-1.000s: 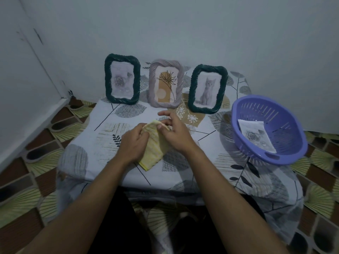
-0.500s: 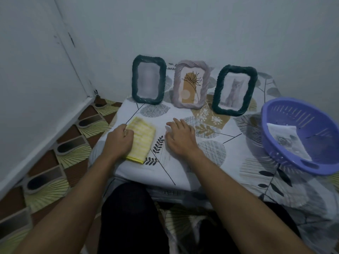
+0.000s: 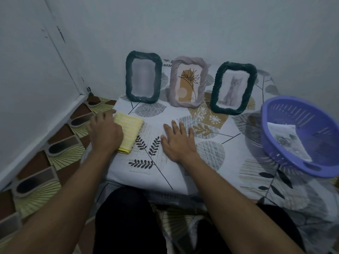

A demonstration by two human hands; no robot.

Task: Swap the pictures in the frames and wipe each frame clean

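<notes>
while left hand (image 3: pixel 105 133) rests on yellow cloth (image 3: pixel 130 132) (folded), right hand (image 3: pixel 178 143) flat.

You're looking at a low table under a leaf-print cloth (image 3: pixel 211 162), pushed up to a pale wall (image 3: pixel 183 24). A purple basket (image 3: pixel 286 153) sits at the table's right edge. Patterned brown and yellow floor tiles (image 3: pixel 55 153) run along the left.

Three frames stand upright mid-frame at the wall: left green frame (image 3: pixel 144 77), its picture blurred; lilac frame (image 3: pixel 189 81) with a plant print; right green frame (image 3: pixel 233 88) with a kitten. Folded yellow cloth (image 3: pixel 129 132) lies flat, left of centre, partly under my left hand (image 3: pixel 105 132).
</notes>
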